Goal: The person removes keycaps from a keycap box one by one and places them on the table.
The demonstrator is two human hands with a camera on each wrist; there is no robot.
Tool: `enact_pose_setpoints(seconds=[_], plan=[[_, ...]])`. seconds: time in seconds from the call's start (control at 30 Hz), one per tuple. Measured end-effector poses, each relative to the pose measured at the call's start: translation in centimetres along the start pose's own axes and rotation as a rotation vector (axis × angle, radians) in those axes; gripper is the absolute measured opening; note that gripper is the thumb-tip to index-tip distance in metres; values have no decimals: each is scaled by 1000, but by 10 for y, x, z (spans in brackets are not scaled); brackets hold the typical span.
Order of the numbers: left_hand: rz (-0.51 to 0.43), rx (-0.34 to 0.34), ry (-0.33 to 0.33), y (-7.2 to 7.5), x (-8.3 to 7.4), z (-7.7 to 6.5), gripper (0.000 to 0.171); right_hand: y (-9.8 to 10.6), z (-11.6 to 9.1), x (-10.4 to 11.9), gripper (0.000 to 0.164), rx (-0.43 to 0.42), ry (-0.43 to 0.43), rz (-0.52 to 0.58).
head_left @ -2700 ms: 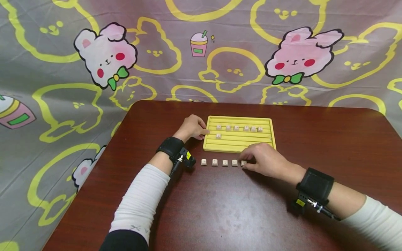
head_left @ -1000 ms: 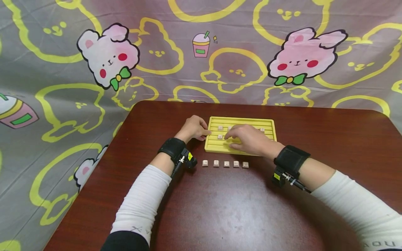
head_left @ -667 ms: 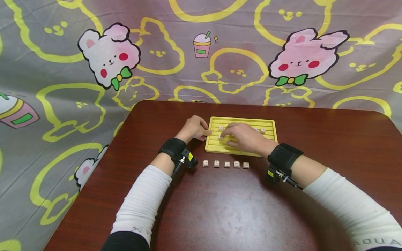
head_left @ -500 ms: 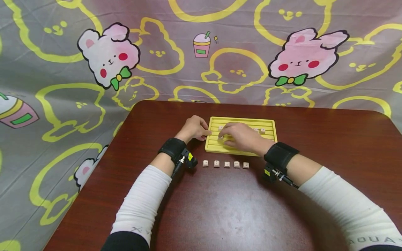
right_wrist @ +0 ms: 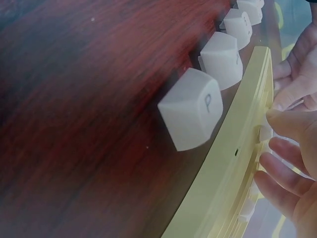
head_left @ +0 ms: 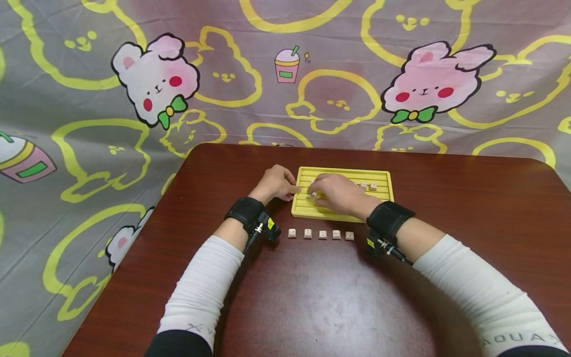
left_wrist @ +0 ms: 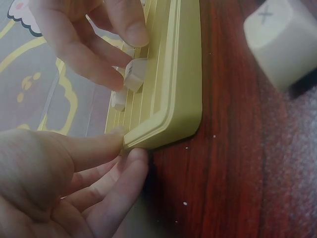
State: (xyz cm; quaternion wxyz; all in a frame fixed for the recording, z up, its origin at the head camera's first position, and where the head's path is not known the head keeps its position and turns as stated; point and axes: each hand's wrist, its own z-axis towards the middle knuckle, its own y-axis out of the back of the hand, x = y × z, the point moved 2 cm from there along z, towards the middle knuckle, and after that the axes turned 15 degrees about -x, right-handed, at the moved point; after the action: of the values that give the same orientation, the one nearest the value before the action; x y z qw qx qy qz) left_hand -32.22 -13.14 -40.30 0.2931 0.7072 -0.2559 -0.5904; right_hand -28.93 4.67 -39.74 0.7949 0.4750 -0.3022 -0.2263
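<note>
A yellow ridged tray [head_left: 339,218] lies on the table, with small white keycaps in its grooves. My left hand [head_left: 276,182] pinches the tray's left edge, thumb on the rim and fingers along the outside. Over the tray's left half is my right hand [head_left: 339,193], its fingers around a keycap [left_wrist: 136,74] in the second row. In the left wrist view a fingertip touches that keycap's far side, while the thumb stands apart from it. Two keycaps [head_left: 373,186] show at the right of the upper row; the right hand hides others.
In front of the tray, several loose keycaps [head_left: 322,235] stand in a row on the brown table [head_left: 312,297]. The rightmost keycap [right_wrist: 193,109] bears a letter like P. A patterned cloth [head_left: 250,64] hangs behind the table.
My right hand has left the rightmost loose keycap, moved over the tray and edged left to the second-row keycap. The left hand stays at the tray's edge.
</note>
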Motion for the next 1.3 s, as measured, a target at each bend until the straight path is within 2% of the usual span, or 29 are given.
enact_pose_setpoints(seconds=[0.5,0.77,1.3], plan=[[-4,-1,-11,0,0,0,21,-8,5,0,18,5,-4,-38],[-6,5,-16,-1,0,0,20,-9,5,0,15,-29,3,-30],[1,4,-16,0,0,1,21,-8,6,-1,14,-33,13,-20]])
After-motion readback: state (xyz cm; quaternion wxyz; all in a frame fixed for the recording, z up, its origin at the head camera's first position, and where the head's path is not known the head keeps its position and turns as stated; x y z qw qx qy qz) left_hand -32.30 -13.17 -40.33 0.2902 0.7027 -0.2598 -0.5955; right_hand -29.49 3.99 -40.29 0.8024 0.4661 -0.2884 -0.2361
